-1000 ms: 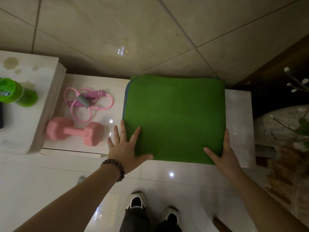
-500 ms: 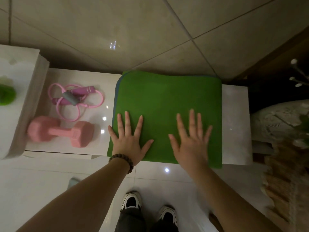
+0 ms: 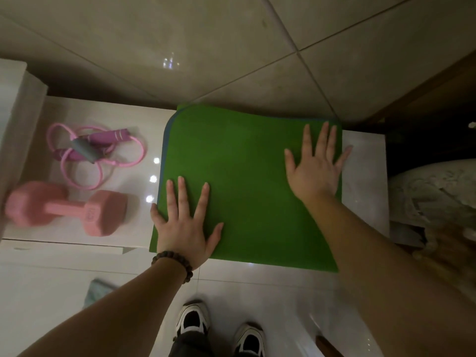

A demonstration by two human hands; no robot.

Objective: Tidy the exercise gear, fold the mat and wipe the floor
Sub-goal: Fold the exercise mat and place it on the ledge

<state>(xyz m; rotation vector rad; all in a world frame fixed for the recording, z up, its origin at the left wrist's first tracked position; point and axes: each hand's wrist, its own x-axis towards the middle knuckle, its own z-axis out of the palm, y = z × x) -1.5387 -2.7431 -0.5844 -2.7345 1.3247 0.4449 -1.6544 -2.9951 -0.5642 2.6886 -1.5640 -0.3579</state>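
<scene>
We have the green mat folded and lying on the white bench. Beside the mat sit the pink dumbbell and jump rope, put away. The floor still needs wiping. Our left hand and right hand press flat on the mat, fingers spread wide, holding nothing.

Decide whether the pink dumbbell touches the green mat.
Apart. The head view shows a strip of bare white shelf between the dumbbell and the mat's left edge.
</scene>
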